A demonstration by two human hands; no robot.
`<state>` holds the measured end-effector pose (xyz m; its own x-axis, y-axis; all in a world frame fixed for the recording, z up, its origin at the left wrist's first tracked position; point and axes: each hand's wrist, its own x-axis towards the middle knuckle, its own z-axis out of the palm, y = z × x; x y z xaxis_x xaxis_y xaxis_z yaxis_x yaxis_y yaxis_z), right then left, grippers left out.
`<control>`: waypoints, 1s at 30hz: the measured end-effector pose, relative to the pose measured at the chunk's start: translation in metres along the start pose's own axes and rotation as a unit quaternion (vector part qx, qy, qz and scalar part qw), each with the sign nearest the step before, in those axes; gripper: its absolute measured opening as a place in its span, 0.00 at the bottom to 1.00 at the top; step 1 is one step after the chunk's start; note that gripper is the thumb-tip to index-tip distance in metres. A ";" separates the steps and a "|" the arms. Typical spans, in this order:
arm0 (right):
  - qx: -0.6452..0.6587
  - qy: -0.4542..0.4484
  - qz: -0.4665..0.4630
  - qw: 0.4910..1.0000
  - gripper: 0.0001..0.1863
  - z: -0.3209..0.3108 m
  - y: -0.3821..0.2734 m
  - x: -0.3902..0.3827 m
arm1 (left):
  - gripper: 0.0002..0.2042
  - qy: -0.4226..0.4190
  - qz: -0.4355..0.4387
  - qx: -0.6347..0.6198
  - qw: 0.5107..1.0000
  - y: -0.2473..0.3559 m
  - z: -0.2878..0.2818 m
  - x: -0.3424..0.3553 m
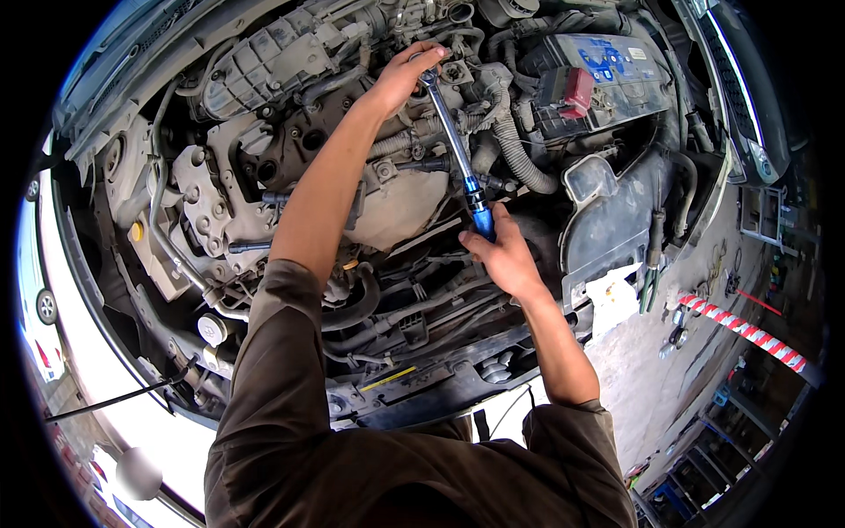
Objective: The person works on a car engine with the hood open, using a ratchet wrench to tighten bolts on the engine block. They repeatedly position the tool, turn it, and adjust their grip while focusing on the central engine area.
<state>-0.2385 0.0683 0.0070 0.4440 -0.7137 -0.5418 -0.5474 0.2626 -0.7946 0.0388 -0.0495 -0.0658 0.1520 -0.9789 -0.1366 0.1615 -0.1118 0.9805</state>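
Note:
A long chrome torque wrench (454, 141) with a blue grip lies slantwise over the engine (396, 207) of a car. My right hand (503, 251) is closed round its blue handle at the near end. At the far end my left hand (412, 77) is curled over the wrench's head, fingers closed on it. Whatever the head sits on is hidden under that hand. A ribbed grey hose (521, 158) bends down just right of the shaft. Left of my forearm, open round holes show in the dusty engine top.
The car battery (620, 75), with a red terminal cover (576, 92), stands at the far right. A black plastic box (612, 211) is in front of it. A white cap (211, 329) sits at the near left. Beyond the right fender, a red-and-white striped pole (744, 333) crosses the floor.

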 end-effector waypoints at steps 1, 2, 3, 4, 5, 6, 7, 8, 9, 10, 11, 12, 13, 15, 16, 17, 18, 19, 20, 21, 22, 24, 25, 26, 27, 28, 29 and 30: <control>0.033 -0.010 0.006 0.999 0.17 0.010 -0.006 -0.005 | 0.18 -0.002 -0.003 -0.006 1.000 0.002 0.001 0.000; 0.053 -0.019 0.003 0.998 0.16 0.021 -0.011 -0.009 | 0.18 -0.003 -0.006 -0.012 1.000 0.003 0.002 0.000; 0.079 -0.003 -0.029 0.996 0.11 0.036 -0.005 -0.010 | 0.18 -0.009 -0.008 -0.020 1.000 0.004 0.007 0.000; 0.135 -0.002 -0.017 0.991 0.11 0.052 -0.008 -0.012 | 0.17 -0.012 -0.007 -0.014 1.000 0.003 0.009 0.001; 0.155 -0.016 -0.030 0.987 0.12 0.069 -0.005 -0.010 | 0.17 -0.023 -0.012 -0.010 1.000 0.003 0.009 0.001; 0.192 -0.007 -0.013 0.981 0.15 0.085 -0.009 -0.012 | 0.17 -0.036 -0.015 -0.006 0.999 0.006 0.011 0.002; 0.180 -0.017 -0.020 0.983 0.17 0.101 -0.009 -0.010 | 0.17 -0.046 -0.018 -0.001 0.999 0.008 0.013 0.002; 0.230 -0.015 -0.020 0.973 0.18 0.118 -0.012 -0.006 | 0.17 -0.056 -0.001 0.001 0.998 0.007 0.012 0.004; 0.262 -0.025 -0.016 0.965 0.20 0.131 -0.031 -0.008 | 0.17 -0.073 0.028 -0.027 0.997 0.000 0.008 0.008; 0.268 -0.020 -0.031 0.963 0.21 0.147 -0.037 -0.005 | 0.18 -0.076 0.027 -0.006 0.997 0.000 0.006 0.007; 0.264 -0.036 -0.020 0.964 0.23 0.160 -0.036 0.002 | 0.19 -0.079 0.025 0.016 0.996 0.004 0.006 0.005; 0.290 -0.009 -0.028 0.957 0.23 0.175 -0.043 0.002 | 0.20 -0.074 0.029 0.056 0.995 0.010 0.005 0.000; 0.315 0.018 -0.036 0.948 0.24 0.183 -0.048 0.002 | 0.20 -0.076 0.026 0.055 0.995 0.014 0.007 0.001; 0.277 -0.046 -0.013 0.960 0.23 0.171 -0.036 0.005 | 0.21 -0.077 0.014 0.054 0.995 0.016 0.009 -0.001; 0.287 -0.093 0.014 0.953 0.23 0.158 -0.033 0.005 | 0.20 -0.082 0.023 0.059 0.995 0.016 0.007 0.002; 0.295 -0.140 0.041 0.944 0.22 0.147 -0.030 0.006 | 0.20 -0.088 0.032 0.063 0.994 0.015 0.004 0.007; 0.283 -0.133 0.030 0.949 0.20 0.139 -0.023 0.006 | 0.20 -0.093 0.036 0.063 0.993 0.009 0.005 0.007; 0.239 -0.143 0.024 0.960 0.29 0.123 -0.026 0.004 | 0.20 -0.097 0.049 0.063 0.992 0.005 0.005 0.012; 0.205 -0.142 0.016 0.968 0.26 0.110 -0.022 0.006 | 0.19 -0.064 0.015 0.050 0.997 -0.001 0.003 0.012; 0.171 -0.136 0.011 0.976 0.23 0.094 -0.016 0.005 | 0.19 -0.055 0.014 0.039 0.998 -0.001 0.004 0.012; 0.142 -0.131 0.032 0.981 0.23 0.073 -0.019 0.002 | 0.19 -0.042 0.010 0.030 0.999 0.000 0.002 0.007; 0.037 -0.129 0.051 0.990 0.24 0.024 -0.024 0.000 | 0.17 0.001 0.026 0.026 0.999 -0.007 0.000 0.006; -0.039 -0.129 0.051 0.990 0.23 -0.003 -0.022 0.003 | 0.17 0.000 0.024 0.020 1.000 -0.008 0.000 0.005; -0.152 -0.107 0.041 0.982 0.24 -0.031 -0.017 0.012 | 0.17 0.003 0.024 0.015 1.000 -0.007 -0.001 0.002; -0.228 -0.069 0.006 0.971 0.22 -0.056 -0.027 0.016 | 0.17 0.008 0.025 0.011 1.000 -0.005 -0.004 -0.002; -0.328 -0.009 0.031 0.944 0.22 -0.080 -0.038 0.019 | 0.17 0.034 0.034 0.013 0.999 -0.001 0.001 -0.007; -0.427 0.095 -0.017 0.899 0.23 -0.099 -0.038 0.026 | 0.17 0.023 0.028 0.021 0.999 -0.005 0.000 -0.003; -0.468 0.192 -0.048 0.862 0.21 -0.118 -0.033 0.037 | 0.17 0.015 0.021 -0.007 1.000 -0.006 -0.004 0.000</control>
<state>-0.2870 -0.0436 0.0456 0.3500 -0.9123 -0.2128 -0.9331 -0.3194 -0.1653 0.0417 -0.0483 -0.0727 0.1873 -0.9772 -0.0998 0.1679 -0.0682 0.9834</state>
